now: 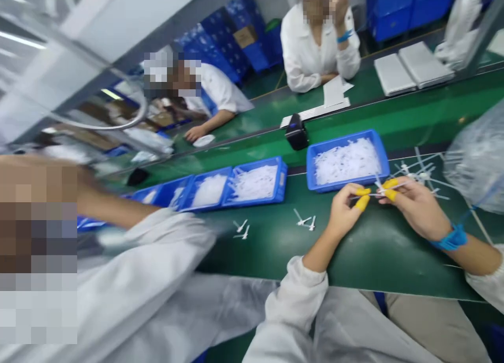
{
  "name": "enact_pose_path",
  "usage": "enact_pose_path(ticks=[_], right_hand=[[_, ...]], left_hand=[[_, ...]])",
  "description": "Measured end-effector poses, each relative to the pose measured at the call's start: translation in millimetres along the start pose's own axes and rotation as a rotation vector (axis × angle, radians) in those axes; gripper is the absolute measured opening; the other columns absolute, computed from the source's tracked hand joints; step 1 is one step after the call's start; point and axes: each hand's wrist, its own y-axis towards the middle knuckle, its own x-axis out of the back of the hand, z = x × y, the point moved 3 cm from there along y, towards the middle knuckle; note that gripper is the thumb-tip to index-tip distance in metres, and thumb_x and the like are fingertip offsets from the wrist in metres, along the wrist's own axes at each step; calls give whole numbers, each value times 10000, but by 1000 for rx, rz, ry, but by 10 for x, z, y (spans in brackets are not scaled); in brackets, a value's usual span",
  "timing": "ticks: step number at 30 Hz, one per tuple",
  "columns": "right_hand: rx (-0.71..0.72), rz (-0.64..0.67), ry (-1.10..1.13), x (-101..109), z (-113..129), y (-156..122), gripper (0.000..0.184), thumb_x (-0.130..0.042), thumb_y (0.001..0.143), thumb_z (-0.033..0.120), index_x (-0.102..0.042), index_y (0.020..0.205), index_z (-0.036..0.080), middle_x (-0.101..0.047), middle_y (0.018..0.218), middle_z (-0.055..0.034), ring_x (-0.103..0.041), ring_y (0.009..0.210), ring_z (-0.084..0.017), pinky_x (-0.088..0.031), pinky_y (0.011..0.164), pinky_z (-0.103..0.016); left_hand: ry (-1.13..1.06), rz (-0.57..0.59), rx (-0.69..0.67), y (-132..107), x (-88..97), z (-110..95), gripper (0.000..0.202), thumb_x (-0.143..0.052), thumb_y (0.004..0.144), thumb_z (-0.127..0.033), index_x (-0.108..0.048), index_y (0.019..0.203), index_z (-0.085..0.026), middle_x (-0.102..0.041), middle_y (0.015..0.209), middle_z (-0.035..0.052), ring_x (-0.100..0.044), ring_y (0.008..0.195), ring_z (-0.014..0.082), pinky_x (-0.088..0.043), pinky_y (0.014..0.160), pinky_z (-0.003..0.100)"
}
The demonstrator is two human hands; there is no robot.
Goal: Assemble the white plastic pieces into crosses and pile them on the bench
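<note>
Yellow covers sit on the thumb and forefinger tips of both my hands. My left hand (344, 208) pinches the left end of a thin white plastic piece (376, 194). My right hand (421, 205), with a blue band at its wrist, is closed on the same piece near its joint, where a short arm sticks up. Both hands are held over the green bench (366, 252), just in front of a blue bin (348, 187) of small white parts. Beyond my right hand lies a loose pile of white stick-like pieces (423, 171).
More blue bins (255, 199) with white parts stand in a row at left. Small white assemblies (304, 222) lie on the bench. A clear plastic bag (478, 153) bulges at right. A co-worker's sleeve (157, 258) is close on my left; other people sit across the green conveyor.
</note>
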Motion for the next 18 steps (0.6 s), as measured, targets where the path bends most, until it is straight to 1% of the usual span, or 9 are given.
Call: enact_pose_path(ticks=[2,4,7,10,12,14,16,18], right_hand=[[2,17,38,-49,9,24,385,-925,833,531,-757,1012,235,-786,1030,-49,-788,905,-214,-707,859,-408],[16,33,48,-82,29,36,380,-920,838,534,-753,999,233,-788,1027,-53,-789,910,-217,-711,875,-431],[14,54,34,-116,71,16,376,-912,833,551,-750,998,254,-788,995,-43,-787,867,-219,-717,893,-474],[-20,58,4,-147,130,-29,390,-907,816,572,-728,991,273,-785,938,-17,-787,839,-220,-717,892,-492],[-52,49,-42,-160,172,-62,370,-868,847,588,-712,995,287,-785,920,21,-788,849,-204,-706,922,-485],[-63,38,-114,-154,206,-89,342,-824,887,601,-711,1011,304,-794,930,45,-787,866,-190,-692,950,-464],[-29,34,-189,-130,221,-98,381,-838,865,618,-722,1021,291,-807,908,8,-790,843,-209,-697,916,-440],[1,-11,-251,-83,201,-88,433,-848,817,619,-733,1019,255,-810,891,-43,-795,813,-239,-704,866,-436]], left_hand=[[-72,-1,59,3,12,39,375,-817,952,-524,-657,960,-185,-712,1072,74,-716,895,152,-615,791,291],[-102,6,100,0,11,49,356,-838,939,-495,-657,972,-190,-702,1069,62,-706,861,141,-609,734,264],[-83,19,122,-14,-6,18,327,-814,960,-500,-690,1036,-207,-718,1039,52,-716,843,147,-623,709,261],[-24,66,82,-20,-36,-29,270,-762,1008,-478,-742,1113,-230,-750,1062,66,-748,893,177,-662,760,313],[32,78,24,-17,-49,-53,226,-767,1011,-447,-777,1104,-241,-767,1068,78,-765,941,205,-682,825,369],[95,70,-8,-13,-53,-51,222,-794,991,-456,-804,1056,-244,-786,1044,85,-778,950,227,-690,862,412],[155,65,-15,-10,-53,-19,291,-814,966,-515,-819,1014,-229,-804,1019,90,-789,940,235,-691,869,422],[218,85,-40,-12,-57,25,353,-806,966,-545,-819,1010,-194,-818,1031,101,-796,971,231,-676,911,405]])
